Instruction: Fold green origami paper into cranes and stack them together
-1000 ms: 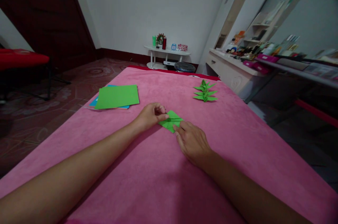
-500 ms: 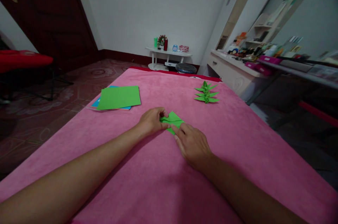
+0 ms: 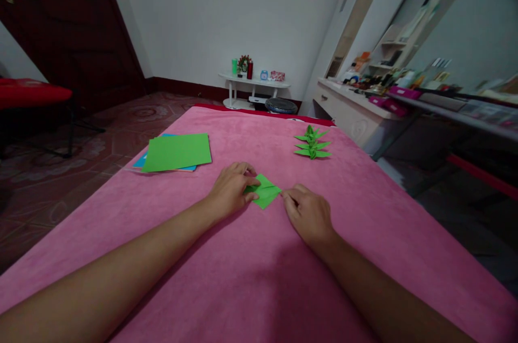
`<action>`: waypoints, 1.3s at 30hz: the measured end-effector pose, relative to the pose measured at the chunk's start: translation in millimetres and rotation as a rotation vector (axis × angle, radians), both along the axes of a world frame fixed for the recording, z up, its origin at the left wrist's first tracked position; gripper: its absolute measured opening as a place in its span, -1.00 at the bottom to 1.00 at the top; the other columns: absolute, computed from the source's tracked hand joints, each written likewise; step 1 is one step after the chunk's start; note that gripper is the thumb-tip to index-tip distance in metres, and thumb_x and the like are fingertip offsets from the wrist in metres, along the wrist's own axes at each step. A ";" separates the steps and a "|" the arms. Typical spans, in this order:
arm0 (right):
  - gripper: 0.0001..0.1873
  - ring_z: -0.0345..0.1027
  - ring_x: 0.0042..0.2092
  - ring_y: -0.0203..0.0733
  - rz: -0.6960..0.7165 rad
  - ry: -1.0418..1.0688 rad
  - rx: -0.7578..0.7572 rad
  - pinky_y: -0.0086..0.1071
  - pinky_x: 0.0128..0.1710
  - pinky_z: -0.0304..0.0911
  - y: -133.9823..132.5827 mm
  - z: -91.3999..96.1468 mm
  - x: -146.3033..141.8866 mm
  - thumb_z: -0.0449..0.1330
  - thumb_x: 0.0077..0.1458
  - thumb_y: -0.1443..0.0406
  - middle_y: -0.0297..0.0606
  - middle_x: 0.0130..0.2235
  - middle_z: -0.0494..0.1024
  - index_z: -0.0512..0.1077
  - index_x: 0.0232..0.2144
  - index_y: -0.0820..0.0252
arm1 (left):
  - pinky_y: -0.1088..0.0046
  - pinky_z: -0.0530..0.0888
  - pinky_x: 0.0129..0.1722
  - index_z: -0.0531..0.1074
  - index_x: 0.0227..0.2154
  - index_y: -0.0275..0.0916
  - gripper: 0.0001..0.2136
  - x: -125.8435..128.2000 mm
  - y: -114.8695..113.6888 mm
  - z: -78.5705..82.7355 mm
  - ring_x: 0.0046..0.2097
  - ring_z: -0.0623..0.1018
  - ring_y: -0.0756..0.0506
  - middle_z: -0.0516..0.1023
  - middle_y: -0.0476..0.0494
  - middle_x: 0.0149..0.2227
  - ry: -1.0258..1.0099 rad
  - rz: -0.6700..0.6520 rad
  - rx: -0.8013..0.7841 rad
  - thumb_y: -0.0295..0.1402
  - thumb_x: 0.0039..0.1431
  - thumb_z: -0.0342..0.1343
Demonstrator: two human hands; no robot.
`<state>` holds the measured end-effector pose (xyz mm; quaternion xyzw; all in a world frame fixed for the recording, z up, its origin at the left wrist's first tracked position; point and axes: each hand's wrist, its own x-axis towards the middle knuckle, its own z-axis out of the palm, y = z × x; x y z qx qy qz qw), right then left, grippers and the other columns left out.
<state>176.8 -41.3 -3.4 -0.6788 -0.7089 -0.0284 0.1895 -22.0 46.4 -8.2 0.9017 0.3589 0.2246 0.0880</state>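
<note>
A small piece of folded green paper [image 3: 265, 192], diamond-shaped with crease lines, lies on the pink cloth between my hands. My left hand [image 3: 231, 187] is closed on its left corner, thumb below and fingers above. At the opposite corner, my right hand [image 3: 308, 212] pinches the paper's right tip between thumb and forefinger. Several folded green paper cranes [image 3: 312, 143] stand in a row on the cloth, beyond my right hand. Beyond my left hand lies a stack of paper sheets [image 3: 178, 151], green on top with blue showing beneath.
The pink cloth [image 3: 226, 278] covers the whole surface before me. At its far end stands a low white shelf [image 3: 254, 81] with a red bottle and small items. A cluttered dresser [image 3: 356, 100] lines the right side. On the left is a red seat [image 3: 34, 92].
My right hand has moved from the paper's lower right side out to its right tip. The paper's upper flap, raised before, now lies flatter. The view has shifted slightly.
</note>
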 end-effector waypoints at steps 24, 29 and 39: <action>-0.85 0.34 -0.47 -0.34 0.112 0.516 -0.271 -0.50 -0.45 0.19 69.0 -15.6 20.4 0.26 -0.15 0.37 -0.36 -0.50 0.55 0.56 -0.42 0.17 | 0.45 0.37 -0.26 0.55 -0.34 -0.20 -0.84 17.7 11.5 -1.8 -0.27 0.47 -0.07 0.49 -0.13 -0.35 -0.021 -0.135 -0.066 -0.48 0.10 0.08; -0.88 0.32 -0.48 -0.34 0.082 0.447 -0.288 -0.51 -0.49 0.14 69.4 -9.0 16.8 0.25 -0.16 0.37 -0.37 -0.51 0.54 0.56 -0.46 0.16 | 0.45 0.39 -0.27 0.54 -0.27 -0.20 -0.84 16.3 14.8 -3.0 -0.25 0.47 -0.07 0.48 -0.13 -0.31 -0.016 -0.155 -0.071 -0.43 0.11 0.10; -0.89 0.30 -0.45 -0.32 0.092 0.225 -0.159 -0.47 -0.49 0.04 51.7 -1.1 10.9 0.19 -0.04 0.31 -0.37 -0.43 0.54 0.52 -0.41 0.11 | 0.44 0.37 -0.27 0.52 -0.22 -0.20 -0.80 15.0 12.6 -6.4 -0.23 0.48 -0.08 0.48 -0.15 -0.29 0.036 -0.137 0.028 -0.36 0.20 0.01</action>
